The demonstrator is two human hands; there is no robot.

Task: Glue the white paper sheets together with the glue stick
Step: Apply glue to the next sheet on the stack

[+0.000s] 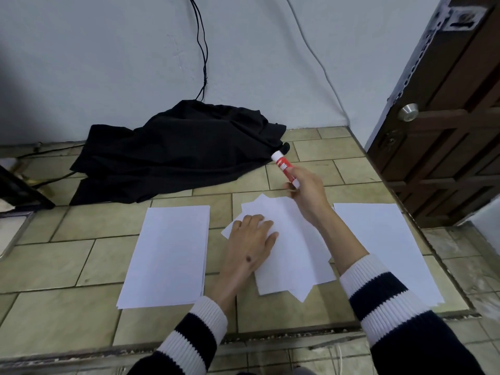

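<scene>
I see my left hand [251, 239] lying flat on the middle pile of sheets [292, 255], fingers straight and spread, pressing the paper down onto the tiled bench [81, 266]. That pile is untidy: several white sheets lie skewed on one another, so corners stick out at the far side and at the near right. My right hand [307, 190] is raised over the far edge of the same pile with its fingers curled round the glue stick [284, 167], clamped on its lower part. The stick is red with white ends and slants up and away to the left, its far end pointing toward the black cloth [176, 152]; it does not touch the paper. I cannot tell whether its cap is on. The two hands are apart, the right one beyond and to the right of the left. To the left of the middle pile lies a neat left stack [167, 255] of white sheets, near it but not touching. To the right lies a right stack [384, 250], partly crossed by my right forearm and reaching close to the bench edge. Both sleeves [378, 296] are striped dark and white. The black cloth is heaped against the wall [108, 63] at the back of the bench, and dark cables [201, 50] run down the wall into it. A brown door [454, 117] with a metal knob [408, 111] stands at the right.
</scene>
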